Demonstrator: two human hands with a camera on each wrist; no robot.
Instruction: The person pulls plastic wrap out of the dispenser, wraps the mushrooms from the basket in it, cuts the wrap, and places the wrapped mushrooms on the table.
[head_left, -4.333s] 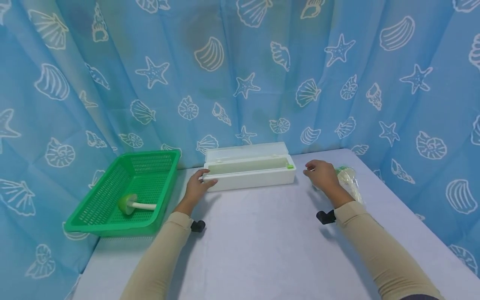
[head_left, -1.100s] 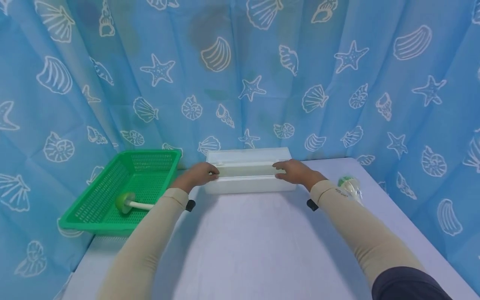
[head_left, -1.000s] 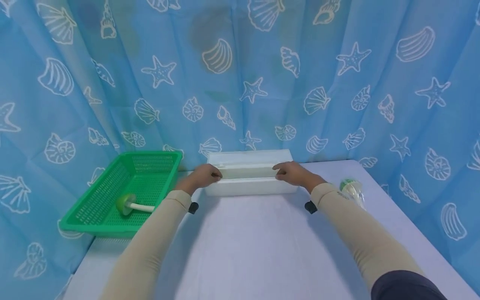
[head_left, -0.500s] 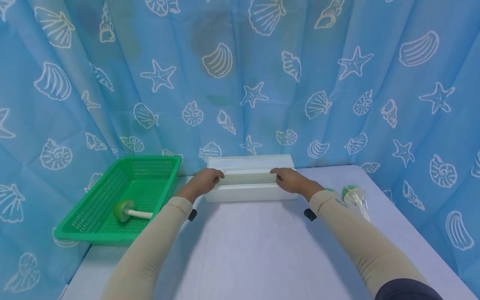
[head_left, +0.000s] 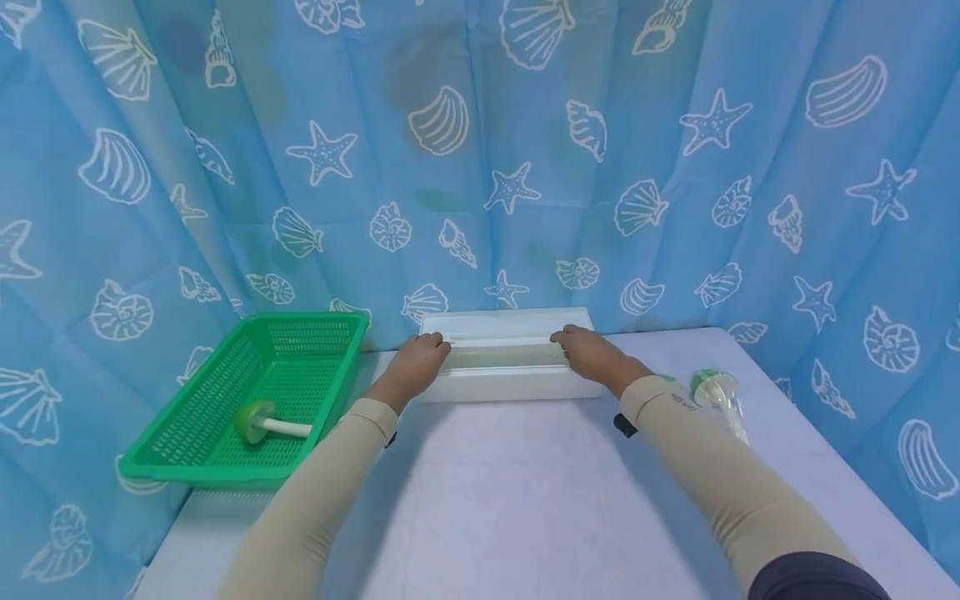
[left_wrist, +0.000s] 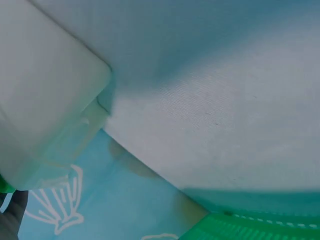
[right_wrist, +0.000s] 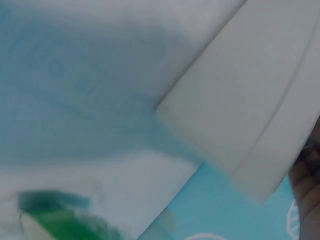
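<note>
A long white box (head_left: pixel 510 387) stands at the back of the table, its lid (head_left: pixel 506 322) tilted back. A pale see-through band (head_left: pixel 506 357) with faint glints, resembling clear film, spans the opening. My left hand (head_left: pixel 415 367) is at the left end, curled fingertips at the band's edge. My right hand (head_left: pixel 592 354) holds the matching spot at the right end, finger and thumb close together. Both seem to pinch the film, though the contact is partly hidden. Dark fingers (left_wrist: pixel 12 215) and a bit of green show beside the box end (left_wrist: pixel 55 80). The right wrist view shows curled fingers (right_wrist: pixel 306 182) behind the box.
A green plastic basket (head_left: pixel 337 400) stands at the left, with a white-stemmed, green-headed mushroom-shaped thing (head_left: pixel 258 422) in it. At the right lies a clear-wrapped item with a green top (head_left: pixel 716 390). A blue shell-patterned curtain (head_left: pixel 480 167) hangs directly behind the table.
My right hand has come left from beside the wrapped item onto the box's right end. Since half a second ago, my left hand has turned, its fingertips rising slightly at the left end.
</note>
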